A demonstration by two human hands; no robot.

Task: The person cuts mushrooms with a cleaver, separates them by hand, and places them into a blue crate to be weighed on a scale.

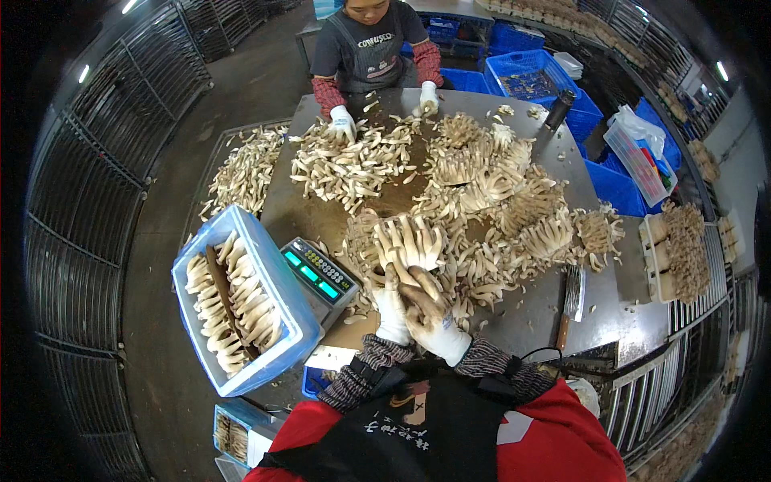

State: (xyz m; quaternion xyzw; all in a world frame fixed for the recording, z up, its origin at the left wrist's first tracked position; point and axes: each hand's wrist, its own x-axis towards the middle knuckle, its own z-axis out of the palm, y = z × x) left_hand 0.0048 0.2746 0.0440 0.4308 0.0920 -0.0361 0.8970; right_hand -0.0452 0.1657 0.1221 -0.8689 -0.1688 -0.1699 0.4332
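Note:
Both my hands wear white work gloves with stained fingers. Between them, at the middle of the steel table [524, 328], is a cluster of pale mushrooms [409, 241], stems side by side. My left hand [393, 307] grips the cluster's near side, while my right hand [430, 310] touches it with dark-stained fingers. Trimmed mushroom clusters [482, 169] and loose mushrooms [355, 159] cover much of the table beyond. To the left, a foam box lined with blue plastic [304, 322] holds rows of mushrooms around a brown divider, on a digital scale [319, 274] with lit displays.
A co-worker [376, 54] in gloves handles loose mushrooms across the table. A cleaver [572, 298] with a wooden handle lies at the right. Beyond it stands a tray of mushroom bottles [656, 259]. Blue crates [530, 63] and a dark flask [560, 109] are at the far right.

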